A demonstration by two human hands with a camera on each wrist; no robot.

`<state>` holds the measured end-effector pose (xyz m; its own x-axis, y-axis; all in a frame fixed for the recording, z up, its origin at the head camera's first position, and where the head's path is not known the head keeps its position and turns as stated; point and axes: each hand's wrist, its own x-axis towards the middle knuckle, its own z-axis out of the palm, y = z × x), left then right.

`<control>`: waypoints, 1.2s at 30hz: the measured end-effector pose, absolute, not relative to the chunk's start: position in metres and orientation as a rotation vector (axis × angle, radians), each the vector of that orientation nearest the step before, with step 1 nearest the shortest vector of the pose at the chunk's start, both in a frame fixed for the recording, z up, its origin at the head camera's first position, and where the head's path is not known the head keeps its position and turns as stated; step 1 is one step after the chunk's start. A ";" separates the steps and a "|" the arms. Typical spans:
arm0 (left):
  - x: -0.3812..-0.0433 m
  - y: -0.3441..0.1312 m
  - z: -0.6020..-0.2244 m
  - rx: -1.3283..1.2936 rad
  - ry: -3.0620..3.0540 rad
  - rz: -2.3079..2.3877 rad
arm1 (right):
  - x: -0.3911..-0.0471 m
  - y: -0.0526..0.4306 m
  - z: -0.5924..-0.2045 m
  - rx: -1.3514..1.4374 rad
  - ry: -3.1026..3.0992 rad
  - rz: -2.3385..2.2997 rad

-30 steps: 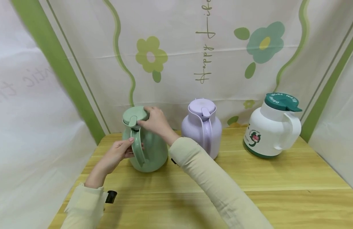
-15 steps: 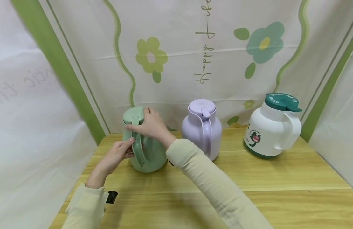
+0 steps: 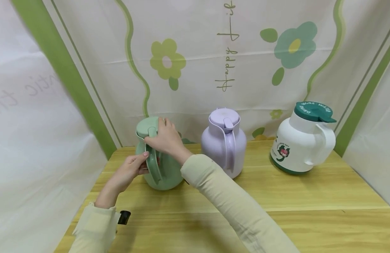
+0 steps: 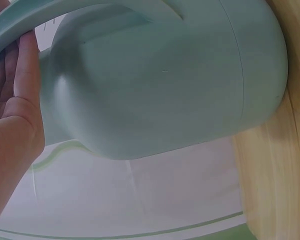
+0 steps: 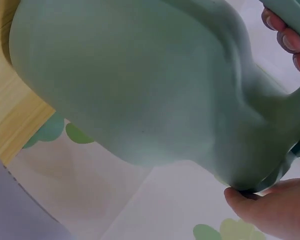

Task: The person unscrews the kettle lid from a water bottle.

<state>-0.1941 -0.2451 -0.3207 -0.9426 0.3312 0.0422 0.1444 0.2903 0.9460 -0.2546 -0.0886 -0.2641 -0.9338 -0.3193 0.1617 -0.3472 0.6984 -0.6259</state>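
A green vacuum jug (image 3: pixel 171 172) stands upright at the left of the wooden table. My left hand (image 3: pixel 127 172) grips its handle (image 3: pixel 154 167), with the thumb on top and the fingers behind. In the left wrist view those fingers (image 4: pixel 25 70) lie inside the handle loop. From the right, my right hand (image 3: pixel 169 140) holds the jug's round lid (image 3: pixel 145 126), its thumb by the lid's small tab (image 3: pixel 152 132) and its fingers over the far edge. The right wrist view shows a fingertip (image 5: pixel 235 197) right at the neck's rim.
A lilac jug (image 3: pixel 210 144) stands just right of the green one, close to my right forearm. Farther right is a white jug (image 3: pixel 296 144) with a dark green lid. A flower-printed curtain (image 3: pixel 195 70) hangs behind the wooden table (image 3: pixel 214 225).
My right thumb has shifted from the right of the lid's tab to its left. The tab has turned slightly to the right with the lid. My left hand stays on the handle.
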 end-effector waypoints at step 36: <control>-0.194 -0.245 -0.321 0.488 2.370 1.737 | -0.261 -0.091 -0.271 0.505 -2.707 1.238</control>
